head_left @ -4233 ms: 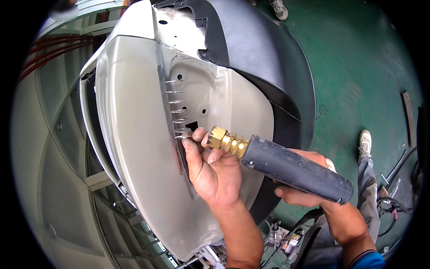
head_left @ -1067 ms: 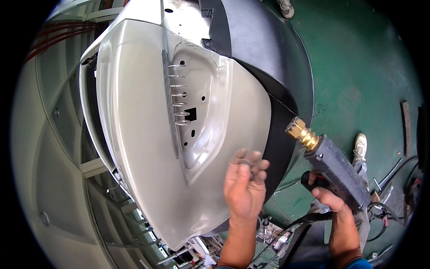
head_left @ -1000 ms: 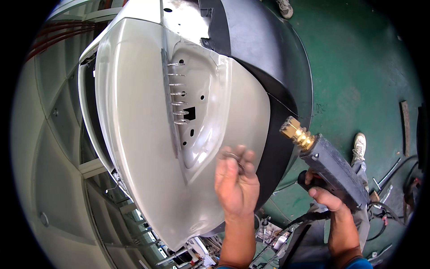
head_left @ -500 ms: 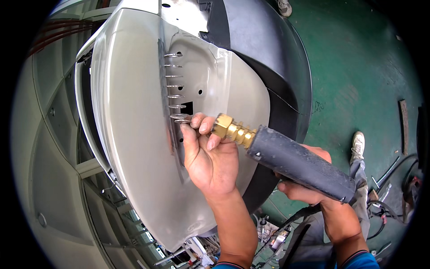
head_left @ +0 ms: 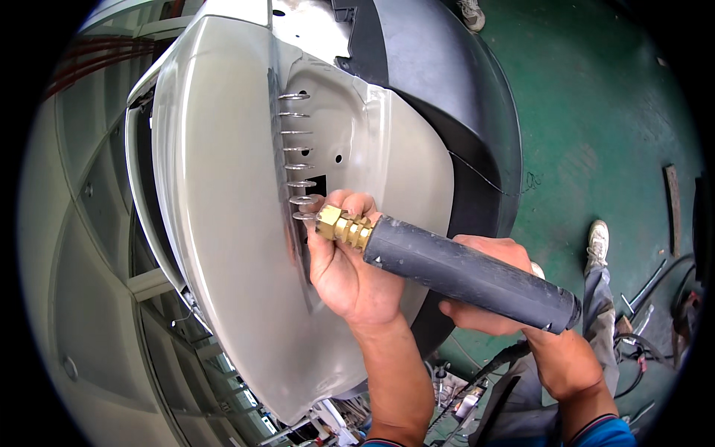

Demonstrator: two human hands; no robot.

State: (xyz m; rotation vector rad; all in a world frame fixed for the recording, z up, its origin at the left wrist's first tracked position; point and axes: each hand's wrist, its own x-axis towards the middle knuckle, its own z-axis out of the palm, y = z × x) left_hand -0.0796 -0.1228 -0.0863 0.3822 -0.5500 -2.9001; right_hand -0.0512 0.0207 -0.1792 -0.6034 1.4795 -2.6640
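Flat metal washers stand on edge in a row along the crease of a bare grey-beige car body panel (head_left: 216, 186). My left hand (head_left: 357, 279) is at the near end of this row, thumb and forefinger closed on the lowest washer (head_left: 302, 216); the brass tip partly covers these fingers. My right hand (head_left: 495, 287) grips a black cylindrical welding gun (head_left: 469, 272) from below and behind. Its brass tip (head_left: 339, 226) points left, close beside that washer and in front of my left fingers. Whether tip and washer touch I cannot tell.
A black cable (head_left: 495, 363) trails from the gun. Dark bumper trim (head_left: 439, 67) lies right of the panel. On the green floor (head_left: 581, 112) are a T-shaped metal bar (head_left: 644, 287), hoses and a brown strip (head_left: 672, 208). Shoes show at the top and right.
The welding gun has moved left and slightly down, bringing its brass tip nearer the lowest washer and over my left fingers. The panel and washers sit slightly lower and farther right in view.
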